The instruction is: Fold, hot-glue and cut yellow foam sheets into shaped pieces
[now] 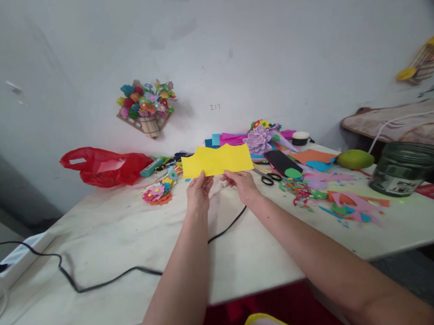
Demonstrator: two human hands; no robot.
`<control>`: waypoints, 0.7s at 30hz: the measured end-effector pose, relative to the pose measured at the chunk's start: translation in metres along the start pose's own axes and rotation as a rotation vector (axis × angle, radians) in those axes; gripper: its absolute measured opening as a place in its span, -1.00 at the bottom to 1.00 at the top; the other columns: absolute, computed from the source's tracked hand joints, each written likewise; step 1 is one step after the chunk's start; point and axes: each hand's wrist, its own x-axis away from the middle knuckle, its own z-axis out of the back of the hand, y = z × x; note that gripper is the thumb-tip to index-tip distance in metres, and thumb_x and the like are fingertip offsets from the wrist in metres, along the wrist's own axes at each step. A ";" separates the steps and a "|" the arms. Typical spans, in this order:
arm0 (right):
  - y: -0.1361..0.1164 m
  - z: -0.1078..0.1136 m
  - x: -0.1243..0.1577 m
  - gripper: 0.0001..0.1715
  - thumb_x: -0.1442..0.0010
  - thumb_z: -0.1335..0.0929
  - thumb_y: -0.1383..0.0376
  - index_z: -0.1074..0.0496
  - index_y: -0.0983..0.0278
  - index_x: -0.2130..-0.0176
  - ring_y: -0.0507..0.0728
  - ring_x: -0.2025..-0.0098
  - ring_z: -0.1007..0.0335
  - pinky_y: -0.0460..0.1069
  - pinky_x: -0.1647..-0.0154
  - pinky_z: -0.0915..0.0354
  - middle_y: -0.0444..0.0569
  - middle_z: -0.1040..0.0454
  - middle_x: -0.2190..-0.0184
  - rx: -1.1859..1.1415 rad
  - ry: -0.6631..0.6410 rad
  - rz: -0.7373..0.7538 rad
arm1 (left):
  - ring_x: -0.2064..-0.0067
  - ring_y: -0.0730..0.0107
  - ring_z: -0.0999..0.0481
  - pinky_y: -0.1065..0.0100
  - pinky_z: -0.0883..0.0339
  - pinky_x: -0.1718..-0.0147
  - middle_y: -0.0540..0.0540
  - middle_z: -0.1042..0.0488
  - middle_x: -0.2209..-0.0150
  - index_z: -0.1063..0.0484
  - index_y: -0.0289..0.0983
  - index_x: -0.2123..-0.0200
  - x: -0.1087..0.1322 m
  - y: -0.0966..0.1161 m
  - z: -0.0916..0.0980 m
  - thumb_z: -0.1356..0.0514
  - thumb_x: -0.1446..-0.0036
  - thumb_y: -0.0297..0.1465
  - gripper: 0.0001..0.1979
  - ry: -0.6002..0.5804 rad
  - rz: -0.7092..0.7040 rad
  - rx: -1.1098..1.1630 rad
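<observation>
A bright yellow sheet of craft paper or foam (217,161), with a scalloped, pointed upper edge, is held up above the table by both hands. My left hand (199,189) pinches its lower edge left of the middle, thumb in front. My right hand (241,184) grips the same edge a little further right. Something small and white shows beside the right fingertips, too small to make out. Just right of the sheet lie black-handled scissors (270,179). Paper flowers (158,192) in several colours lie to the left.
A black cable (133,270) crosses the table (107,244) from a white power strip (19,258). On the left sits a red plastic bag (108,166). To the right are a phone (282,163), coloured scraps (354,207), a green fruit-like object (355,159) and a glass jar (398,169).
</observation>
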 end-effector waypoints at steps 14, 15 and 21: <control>-0.001 0.002 -0.001 -0.77 0.14 -0.39 0.22 -0.45 0.35 0.64 -0.07 0.65 -0.14 -0.11 0.61 -0.04 -0.07 -0.43 0.66 0.047 -0.007 0.062 | 0.44 0.45 -0.50 0.43 -0.32 0.37 -0.03 -0.47 0.54 -0.28 -0.32 0.56 -0.001 0.001 0.005 -0.30 0.18 -0.35 -0.76 0.074 -0.056 -0.085; -0.002 0.003 -0.002 -0.78 0.14 -0.39 0.23 -0.45 0.35 0.64 -0.07 0.65 -0.14 -0.11 0.61 -0.04 -0.07 -0.43 0.66 0.045 -0.003 0.057 | 0.43 0.44 -0.51 0.43 -0.32 0.38 -0.03 -0.47 0.53 -0.29 -0.32 0.56 -0.002 0.001 0.006 -0.30 0.19 -0.34 -0.76 0.059 -0.054 -0.102; -0.007 0.007 -0.004 -0.79 0.19 -0.40 0.23 -0.44 0.35 0.64 -0.07 0.67 -0.12 -0.11 0.64 -0.01 -0.07 -0.42 0.67 0.006 0.047 0.018 | 0.41 0.38 -0.52 0.40 -0.34 0.39 -0.12 -0.51 0.43 -0.37 -0.35 0.47 -0.005 0.001 0.014 -0.32 0.22 -0.28 -0.71 -0.056 -0.065 -0.253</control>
